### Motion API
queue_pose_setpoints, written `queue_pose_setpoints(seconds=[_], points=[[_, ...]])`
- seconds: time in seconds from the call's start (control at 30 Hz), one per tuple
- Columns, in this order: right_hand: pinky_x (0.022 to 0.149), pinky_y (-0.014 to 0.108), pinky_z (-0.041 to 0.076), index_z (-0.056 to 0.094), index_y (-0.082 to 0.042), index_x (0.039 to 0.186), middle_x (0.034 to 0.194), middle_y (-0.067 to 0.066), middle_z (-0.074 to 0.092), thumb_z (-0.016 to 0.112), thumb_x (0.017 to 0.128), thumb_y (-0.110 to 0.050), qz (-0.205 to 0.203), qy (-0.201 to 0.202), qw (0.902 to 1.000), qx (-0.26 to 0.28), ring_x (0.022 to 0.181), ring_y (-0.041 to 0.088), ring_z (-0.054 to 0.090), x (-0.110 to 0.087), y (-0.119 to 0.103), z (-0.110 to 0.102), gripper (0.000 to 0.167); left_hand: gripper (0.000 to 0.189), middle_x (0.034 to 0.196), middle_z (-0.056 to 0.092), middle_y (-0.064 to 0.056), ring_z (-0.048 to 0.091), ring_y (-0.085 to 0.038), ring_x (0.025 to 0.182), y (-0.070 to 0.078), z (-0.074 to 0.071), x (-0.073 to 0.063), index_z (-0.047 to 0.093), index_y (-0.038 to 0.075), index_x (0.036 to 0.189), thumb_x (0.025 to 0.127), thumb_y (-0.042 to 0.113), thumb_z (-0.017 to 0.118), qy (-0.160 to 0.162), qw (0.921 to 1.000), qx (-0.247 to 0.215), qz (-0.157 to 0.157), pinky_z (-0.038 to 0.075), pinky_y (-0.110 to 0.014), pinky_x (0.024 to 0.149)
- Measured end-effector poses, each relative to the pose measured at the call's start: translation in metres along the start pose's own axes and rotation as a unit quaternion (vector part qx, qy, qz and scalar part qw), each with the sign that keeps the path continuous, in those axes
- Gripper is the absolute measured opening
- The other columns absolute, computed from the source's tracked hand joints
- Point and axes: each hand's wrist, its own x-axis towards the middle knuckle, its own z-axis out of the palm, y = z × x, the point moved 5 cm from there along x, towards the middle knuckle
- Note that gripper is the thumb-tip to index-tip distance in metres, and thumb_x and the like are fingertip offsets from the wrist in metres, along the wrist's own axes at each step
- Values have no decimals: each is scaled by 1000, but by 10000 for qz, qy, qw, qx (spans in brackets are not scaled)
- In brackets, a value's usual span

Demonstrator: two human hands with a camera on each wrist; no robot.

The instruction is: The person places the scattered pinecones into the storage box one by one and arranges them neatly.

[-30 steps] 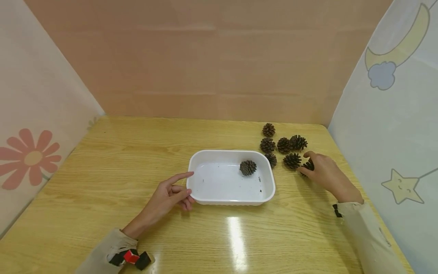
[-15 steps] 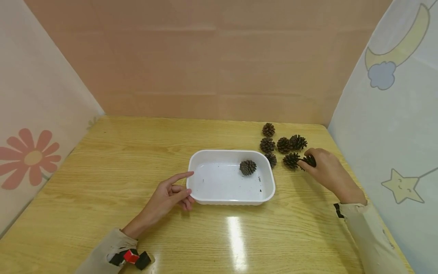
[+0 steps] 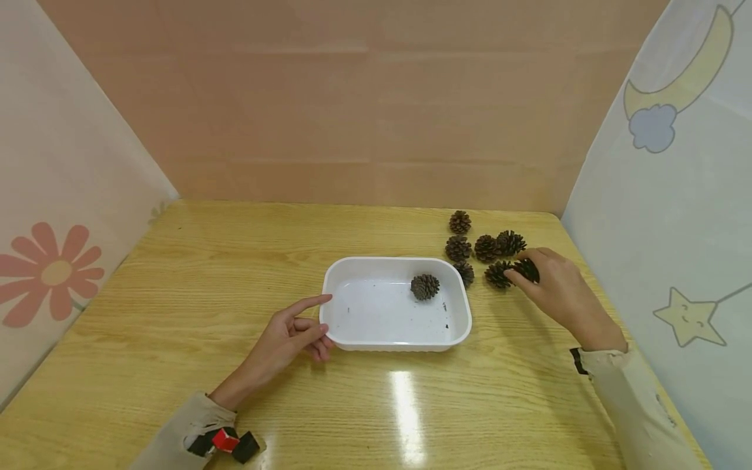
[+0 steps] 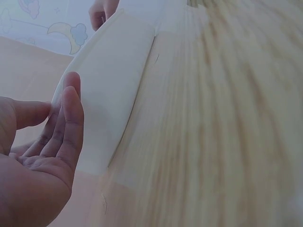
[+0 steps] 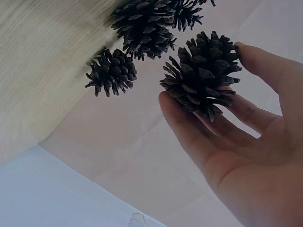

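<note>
My right hand (image 3: 558,287) grips a dark brown pine cone (image 5: 203,73) between thumb and fingers, close beside another pine cone (image 3: 498,275) in the head view. The right wrist view shows the held cone's scales spread open, with fingertips along its side. At the left end of a white rectangular tray (image 3: 388,345), my left hand (image 3: 288,336) rests its index finger and thumb on the rim. Its other fingers lie outside the tray wall (image 4: 111,90), loosely extended. One pine cone (image 3: 425,287) lies inside the tray, towards its right end.
Several more pine cones stand behind and right of the tray, among them one at the back (image 3: 460,222) and one against the tray's right corner (image 3: 465,274). The wooden table (image 3: 223,261) is bounded by a back panel (image 3: 376,130) and two side panels.
My right hand has taken hold of the rightmost pine cone and brought it slightly up and left, against its neighbour in view. My left hand and the tray stay put.
</note>
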Motion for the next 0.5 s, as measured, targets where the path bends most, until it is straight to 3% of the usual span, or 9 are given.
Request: queue_pose_setpoints(seconds=[0.5], points=[[88, 62, 48, 61, 4, 123, 123, 28, 61, 69, 96, -27, -332, 347, 9976, 506, 111, 48, 57, -1, -17, -3, 42, 55, 86, 69, -30, 72, -28, 69, 0, -1, 1, 37, -1, 150, 101, 8, 59, 19, 10000, 54, 62, 60, -38, 62]])
